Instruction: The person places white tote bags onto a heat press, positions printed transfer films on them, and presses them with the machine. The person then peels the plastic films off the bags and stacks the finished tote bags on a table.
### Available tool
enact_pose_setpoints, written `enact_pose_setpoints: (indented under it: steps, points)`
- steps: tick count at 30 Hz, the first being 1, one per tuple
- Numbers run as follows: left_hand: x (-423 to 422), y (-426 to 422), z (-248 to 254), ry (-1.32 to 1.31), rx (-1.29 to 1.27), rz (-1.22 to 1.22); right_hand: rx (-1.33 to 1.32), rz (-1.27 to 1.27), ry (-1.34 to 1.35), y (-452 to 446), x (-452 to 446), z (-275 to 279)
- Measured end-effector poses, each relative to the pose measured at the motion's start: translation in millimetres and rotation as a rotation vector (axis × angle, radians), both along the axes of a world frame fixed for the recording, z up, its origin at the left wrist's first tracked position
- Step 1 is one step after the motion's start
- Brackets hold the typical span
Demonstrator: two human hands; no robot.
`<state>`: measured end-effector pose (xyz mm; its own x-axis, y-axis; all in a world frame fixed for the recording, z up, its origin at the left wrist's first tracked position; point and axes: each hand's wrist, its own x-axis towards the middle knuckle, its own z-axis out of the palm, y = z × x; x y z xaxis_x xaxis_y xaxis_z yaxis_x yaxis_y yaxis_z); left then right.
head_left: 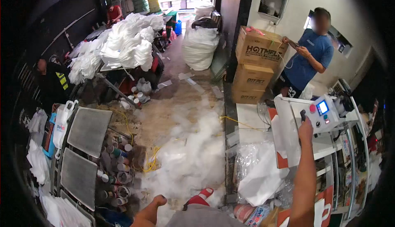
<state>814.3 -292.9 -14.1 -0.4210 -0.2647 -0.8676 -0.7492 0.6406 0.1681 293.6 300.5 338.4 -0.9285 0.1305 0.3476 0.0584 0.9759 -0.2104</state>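
My right arm reaches forward at the right, and my right hand (305, 130) is closed around the black handle (303, 115) of a white heat press (288, 138). Beside that hand is the press's control box (324, 114), with a lit blue screen, a red knob and a green button. Down at the bottom centre, my left hand (159, 200) hangs with its fingers curled in, holding nothing that I can see. White haze (185, 157) spreads over the floor beyond it. Below the press lies white sheet material (261, 181) in clear plastic.
Grey flat platens (89, 131) line the left, with several ink tubs (123, 177) beside them. A heap of white garments (127, 42) covers a table. Cardboard boxes (257, 48) are stacked near a person in blue (314, 50) holding a phone. A yellow cord (152, 159) crosses the floor.
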Motion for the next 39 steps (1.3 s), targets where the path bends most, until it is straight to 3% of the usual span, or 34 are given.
enact_pose_setpoints:
  steps: [1, 3, 4, 6, 7, 9, 12, 14, 18, 23, 25, 26, 29, 30, 34, 35, 36, 37, 39]
  points:
    - [2, 0, -1, -0.013, 0.019, -0.019, -0.003, 0.001, 0.001, 4, 0, -2]
    - [-8, 0, -36, 0.096, 0.123, -0.429, 0.020, -0.015, -0.043, 10, -1, -3]
    - [-4, -8, -97, 0.292, 0.154, -0.703, 0.019, -0.041, -0.064, 10, 3, -2]
    - [-35, 6, -52, 0.313, 0.095, -0.424, 0.023, -0.046, -0.048, 16, 13, -5]
    - [-60, 19, 1, 0.338, 0.070, -0.280, 0.029, -0.056, -0.047, 19, 19, -7]
    - [-90, 22, 16, 0.367, 0.050, -0.114, 0.018, -0.057, -0.033, 23, 33, -8]
    - [-118, 24, 27, 0.398, 0.043, -0.060, 0.005, -0.090, 0.004, 25, 84, 5]
    - [-130, 29, 22, 0.411, 0.036, -0.103, -0.044, -0.108, -0.004, 25, 119, 15]
    - [-113, 42, 22, 0.466, 0.022, -0.150, -0.052, -0.024, 0.104, 75, 168, -16]
    - [-83, 70, -3, 0.396, 0.065, -0.361, 0.018, -0.068, -0.099, 101, 242, -2]
    - [-62, 79, -41, 0.452, 0.062, -0.882, -0.006, -0.070, -0.124, 103, 270, 3]
    - [-43, 86, -50, 0.631, 0.105, -0.760, -0.027, -0.096, -0.149, 111, 291, 8]
    - [-16, 122, 27, 0.439, 0.171, -0.628, -0.086, -0.100, -0.110, 119, 338, 8]
    - [2, 126, 13, 0.479, 0.159, -0.443, -0.107, -0.095, -0.120, 122, 353, 10]
    - [27, 123, 6, 0.556, 0.175, -0.523, -0.131, -0.144, -0.125, 132, 402, 16]
    - [25, 113, -20, 0.475, 0.156, -0.642, -0.122, -0.151, -0.103, 144, 411, 5]
    - [24, 111, -15, 0.389, 0.137, -0.759, -0.111, -0.158, -0.083, 146, 420, 4]
    - [26, 106, -10, 0.387, 0.137, -0.770, -0.115, -0.169, -0.084, 148, 430, 4]
    - [37, 99, 5, 0.362, 0.104, -0.555, -0.113, -0.236, -0.108, 147, 448, 10]
